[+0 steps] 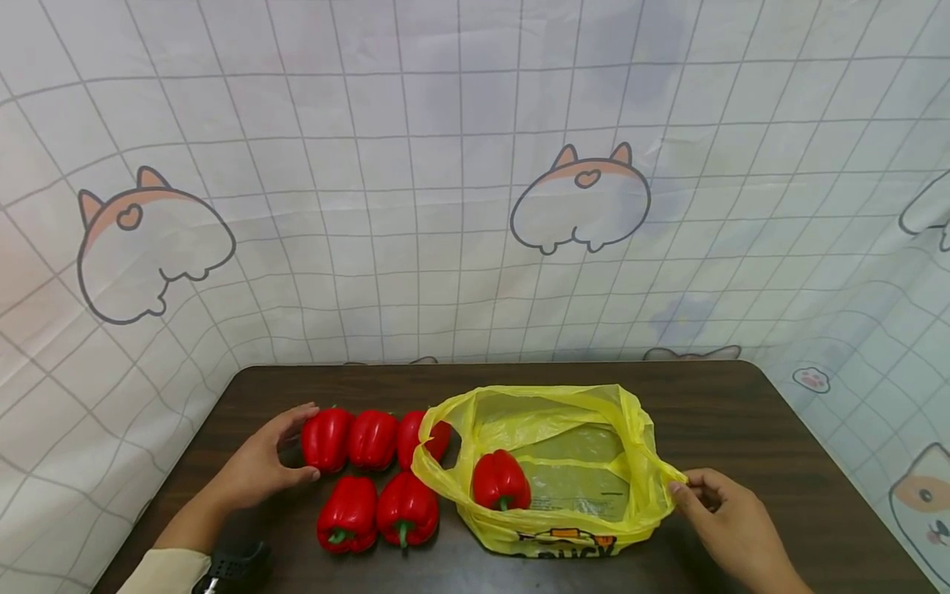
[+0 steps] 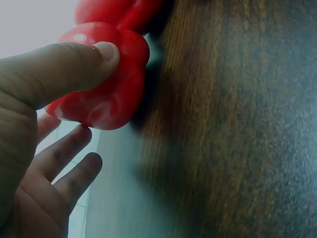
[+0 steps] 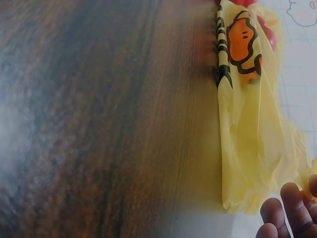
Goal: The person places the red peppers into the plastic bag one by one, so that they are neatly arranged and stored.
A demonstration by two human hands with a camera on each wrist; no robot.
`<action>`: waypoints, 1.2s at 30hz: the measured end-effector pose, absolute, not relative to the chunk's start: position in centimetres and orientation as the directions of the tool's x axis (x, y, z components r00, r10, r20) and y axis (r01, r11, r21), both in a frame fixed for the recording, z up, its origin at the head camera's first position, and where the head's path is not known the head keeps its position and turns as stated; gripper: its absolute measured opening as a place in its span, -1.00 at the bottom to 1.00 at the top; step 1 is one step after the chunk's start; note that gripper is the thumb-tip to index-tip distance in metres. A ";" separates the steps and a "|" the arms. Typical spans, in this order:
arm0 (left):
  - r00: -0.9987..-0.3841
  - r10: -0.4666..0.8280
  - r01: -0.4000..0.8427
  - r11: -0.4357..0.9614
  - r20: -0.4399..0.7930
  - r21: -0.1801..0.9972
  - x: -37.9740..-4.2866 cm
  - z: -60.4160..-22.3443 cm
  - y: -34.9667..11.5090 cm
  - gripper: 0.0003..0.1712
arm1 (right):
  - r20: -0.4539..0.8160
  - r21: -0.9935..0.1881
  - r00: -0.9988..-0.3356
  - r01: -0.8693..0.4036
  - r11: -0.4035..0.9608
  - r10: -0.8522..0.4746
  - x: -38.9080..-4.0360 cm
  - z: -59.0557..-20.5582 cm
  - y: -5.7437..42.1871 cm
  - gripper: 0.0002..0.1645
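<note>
At the left end of the back row, my left hand (image 1: 260, 462) has its thumb and fingertips on opposite sides of a red bell pepper (image 1: 326, 440). The left wrist view shows the thumb (image 2: 74, 69) across that bell pepper (image 2: 116, 99), with fingers on its far side. My right hand (image 1: 731, 524) pinches the right handle of a yellow plastic bag (image 1: 552, 540), which stands with its mouth spread. One red bell pepper (image 1: 500, 480) lies inside the bag, stem toward me. In the right wrist view, fingertips (image 3: 297, 210) meet the bag's edge at bottom right.
Several more red bell peppers (image 1: 373, 441) sit in two rows between my left hand and the bag. The bag's left handle loop (image 1: 438, 474) partly covers one at the back. A dark wooden table (image 1: 712, 412) carries everything, with a patterned white cloth (image 1: 460, 305) behind it.
</note>
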State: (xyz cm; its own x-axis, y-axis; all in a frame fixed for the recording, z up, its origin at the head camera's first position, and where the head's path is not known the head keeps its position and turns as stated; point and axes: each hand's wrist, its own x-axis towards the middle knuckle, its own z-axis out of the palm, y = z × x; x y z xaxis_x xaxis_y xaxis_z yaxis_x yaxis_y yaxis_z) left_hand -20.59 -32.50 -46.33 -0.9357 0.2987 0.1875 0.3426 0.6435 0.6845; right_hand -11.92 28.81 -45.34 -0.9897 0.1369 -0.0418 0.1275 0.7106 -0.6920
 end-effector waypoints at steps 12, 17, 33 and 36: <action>-0.964 0.210 0.264 0.678 0.163 0.686 -20.5 -46.2 -33.2 0.01 | -0.034 -0.696 -0.990 0.123 0.707 0.138 -11.9 -45.3 28.6 -0.50; -0.962 0.200 0.272 0.684 0.185 0.677 -20.4 -45.2 -33.3 0.01 | -0.032 -0.699 -0.989 0.124 0.705 0.142 -11.9 -45.4 28.7 -0.48; -0.961 0.185 0.277 0.676 0.207 0.683 -19.5 -41.9 -31.5 0.00 | -0.039 -0.697 -0.989 0.129 0.706 0.141 -11.9 -45.5 28.7 -0.46; -0.948 0.203 0.316 0.673 0.243 0.668 -19.5 -41.3 -30.8 -0.02 | -0.037 -0.700 -0.990 0.125 0.703 0.139 -11.8 -45.5 28.7 -0.47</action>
